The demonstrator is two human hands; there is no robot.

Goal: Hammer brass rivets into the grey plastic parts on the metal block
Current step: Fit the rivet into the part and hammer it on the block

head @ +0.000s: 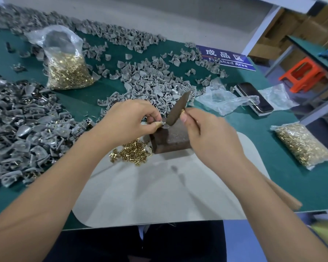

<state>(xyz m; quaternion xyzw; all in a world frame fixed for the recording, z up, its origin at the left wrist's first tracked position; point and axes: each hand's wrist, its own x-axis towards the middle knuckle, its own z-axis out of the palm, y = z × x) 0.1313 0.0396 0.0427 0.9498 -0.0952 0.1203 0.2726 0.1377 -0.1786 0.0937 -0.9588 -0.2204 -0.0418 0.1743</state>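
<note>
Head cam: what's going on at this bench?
A person is riveting. The left hand pinches a small grey plastic part on top of the metal block. The right hand grips a hammer, its head just above the part. Loose brass rivets lie beside the block, with piles of grey parts and a bag of rivets on the green table.

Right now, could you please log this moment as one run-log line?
left hand pinches part on metal block | right hand holds hammer above it | loose rivets beside block
</note>
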